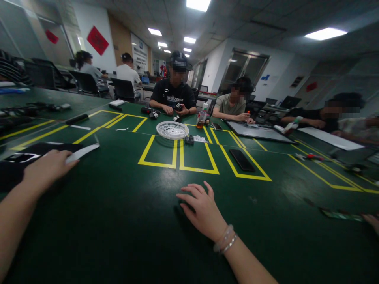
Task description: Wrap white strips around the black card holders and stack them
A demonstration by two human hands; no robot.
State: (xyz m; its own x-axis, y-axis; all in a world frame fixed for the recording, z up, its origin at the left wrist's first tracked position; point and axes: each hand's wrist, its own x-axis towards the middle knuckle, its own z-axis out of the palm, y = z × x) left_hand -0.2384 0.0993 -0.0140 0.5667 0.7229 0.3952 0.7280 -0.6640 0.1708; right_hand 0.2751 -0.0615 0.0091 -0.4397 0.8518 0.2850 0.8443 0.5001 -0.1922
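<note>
Left hand (49, 167) is pinching one end of a white strip (85, 151), probably paper, toward the desk's (118, 221) left edge, leaving the rest free; right hand (204, 213) is spreading loosely, holding nothing.

Strip (85, 151) left of basket (172, 137)

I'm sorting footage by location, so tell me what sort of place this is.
It looks like a shared office or workroom, though its exact use is unclear: there are black chairs, a monitor in the background, and a large green table marked with yellow lines.
</note>
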